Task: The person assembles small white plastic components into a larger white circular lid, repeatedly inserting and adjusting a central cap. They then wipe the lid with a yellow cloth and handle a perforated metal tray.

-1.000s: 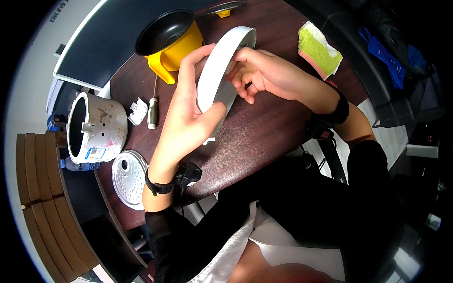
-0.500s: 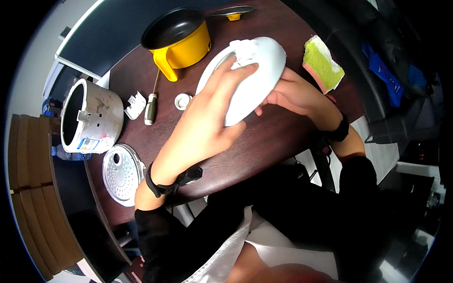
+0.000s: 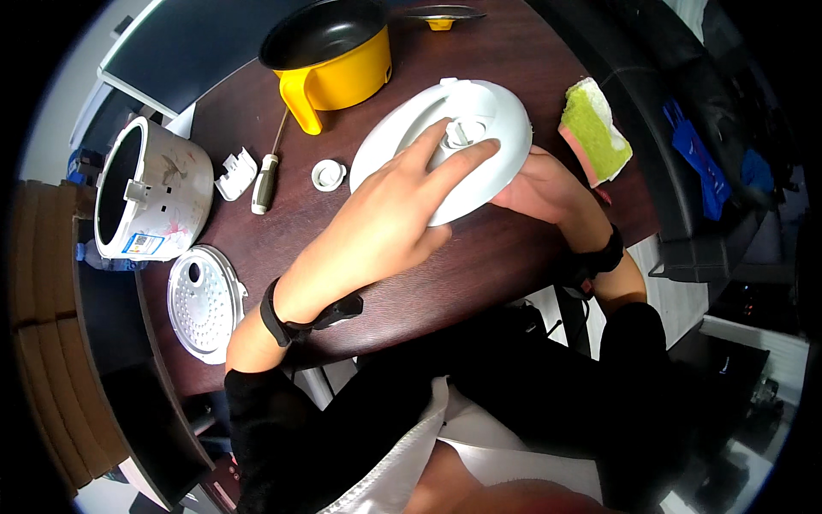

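A smooth white oval lid (image 3: 507, 116), like that of a rice cooker, is held tilted above the dark table, its recessed middle facing up. My left hand (image 3: 390, 195) lies across its near left side. Two fingers reach to a small white fitting (image 3: 463, 133) in the recess, and the thumb is at the lid's near edge. My right hand (image 3: 548, 187) supports the lid from the right, its fingertips hidden underneath. To the left of my left hand, a small white round cap (image 3: 329, 176) rests on the table.
A yellow pot (image 3: 347, 73) stands at the back, near a lid with a yellow knob (image 3: 440, 25). Leftward lie a screwdriver (image 3: 265, 184), a white plastic bracket (image 3: 236, 175), a white cooker body (image 3: 175, 193) and a perforated metal plate (image 3: 210, 313). A green sponge (image 3: 591, 128) lies right.
The white lid has been tipped flatter, so its recess and fitting show more. My left fingers have moved toward the fitting. The whole view has shifted slightly.
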Demonstrator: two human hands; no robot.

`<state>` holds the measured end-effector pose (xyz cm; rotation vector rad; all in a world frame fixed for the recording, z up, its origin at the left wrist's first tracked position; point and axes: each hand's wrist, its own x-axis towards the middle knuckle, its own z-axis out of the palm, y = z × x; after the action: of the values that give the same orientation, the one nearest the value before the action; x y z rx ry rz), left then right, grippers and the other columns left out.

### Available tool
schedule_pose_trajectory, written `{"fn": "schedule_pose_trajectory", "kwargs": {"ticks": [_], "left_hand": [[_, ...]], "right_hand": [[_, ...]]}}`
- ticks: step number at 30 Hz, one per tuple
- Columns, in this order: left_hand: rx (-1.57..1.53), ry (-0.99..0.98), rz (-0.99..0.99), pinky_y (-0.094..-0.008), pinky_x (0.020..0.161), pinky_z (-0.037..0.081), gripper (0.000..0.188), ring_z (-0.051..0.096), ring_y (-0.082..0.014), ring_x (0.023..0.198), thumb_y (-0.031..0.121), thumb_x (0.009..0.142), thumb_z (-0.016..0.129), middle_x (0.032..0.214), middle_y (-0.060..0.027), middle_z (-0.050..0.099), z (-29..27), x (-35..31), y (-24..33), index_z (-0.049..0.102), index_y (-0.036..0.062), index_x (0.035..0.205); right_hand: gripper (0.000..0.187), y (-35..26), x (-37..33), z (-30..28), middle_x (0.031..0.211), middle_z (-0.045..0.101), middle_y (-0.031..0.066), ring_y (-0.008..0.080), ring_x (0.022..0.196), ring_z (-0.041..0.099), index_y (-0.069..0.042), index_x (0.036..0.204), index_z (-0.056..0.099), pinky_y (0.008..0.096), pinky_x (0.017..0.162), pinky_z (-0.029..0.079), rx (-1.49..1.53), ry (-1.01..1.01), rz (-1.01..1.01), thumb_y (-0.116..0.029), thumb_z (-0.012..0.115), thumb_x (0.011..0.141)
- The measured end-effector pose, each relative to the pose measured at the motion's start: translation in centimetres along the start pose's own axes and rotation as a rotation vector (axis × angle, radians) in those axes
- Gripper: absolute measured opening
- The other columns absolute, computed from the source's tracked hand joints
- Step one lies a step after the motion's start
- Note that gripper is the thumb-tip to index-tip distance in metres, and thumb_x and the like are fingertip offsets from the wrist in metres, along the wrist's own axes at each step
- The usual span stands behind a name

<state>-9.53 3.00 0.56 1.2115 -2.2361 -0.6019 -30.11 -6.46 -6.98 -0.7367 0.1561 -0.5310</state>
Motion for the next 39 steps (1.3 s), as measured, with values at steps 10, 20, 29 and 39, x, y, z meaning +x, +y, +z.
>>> {"fn": "schedule_pose_trajectory", "kwargs": {"ticks": [10, 20, 29, 39], "left_hand": [[-0.19, 0.174, -0.062, -0.036, 0.091, 0.048, 0.034, 0.059, -0.0303, 0.11, 0.017, 0.093, 0.056, 0.118, -0.0195, 0.057, 0.0, 0.9, -1.2, 0.053, 0.0044, 0.124], [0.017, 0.277, -0.108, -0.0311, 0.075, 0.054, 0.02, 0.067, -0.022, 0.084, 0.011, 0.086, 0.064, 0.088, -0.0136, 0.065, -0.3, 3.1, -4.0, 0.066, -0.0005, 0.103], [0.133, 0.254, -0.054, -0.0309, 0.071, 0.052, 0.018, 0.066, -0.0245, 0.077, 0.01, 0.085, 0.065, 0.089, -0.0151, 0.066, -0.1, 4.0, -4.4, 0.066, -0.0008, 0.099], [0.188, 0.305, -0.046, -0.0334, 0.07, 0.05, 0.016, 0.065, -0.0284, 0.078, 0.009, 0.083, 0.066, 0.084, -0.016, 0.064, 0.7, 4.3, -4.7, 0.064, -0.001, 0.095]], "right_hand": [[0.046, -0.7, 0.4, -1.4, 0.139, 0.041, 0.0162, 0.0271, 0.126, 0.046, 0.001, 0.14, 0.031, 0.0451, 0.106, 0.04, -0.147, 0.066, 0.057, -0.016, 0.043, 0.099], [0.04, -0.2, 2.0, -2.2, 0.128, 0.049, 0.0132, 0.0223, 0.113, 0.053, -0.001, 0.136, 0.037, 0.0395, 0.089, 0.049, -0.235, 0.035, 0.091, -0.016, 0.043, 0.1], [0.035, 0.1, 1.6, -2.8, 0.12, 0.053, 0.011, 0.0199, 0.101, 0.055, -0.003, 0.132, 0.042, 0.0361, 0.08, 0.05, -0.357, 0.002, 0.08, -0.018, 0.043, 0.1], [0.036, -0.7, 1.5, -2.9, 0.124, 0.052, 0.0174, 0.0265, 0.109, 0.055, 0.003, 0.132, 0.039, 0.0417, 0.086, 0.049, -0.187, 0.087, 0.077, -0.01, 0.04, 0.098]]}}
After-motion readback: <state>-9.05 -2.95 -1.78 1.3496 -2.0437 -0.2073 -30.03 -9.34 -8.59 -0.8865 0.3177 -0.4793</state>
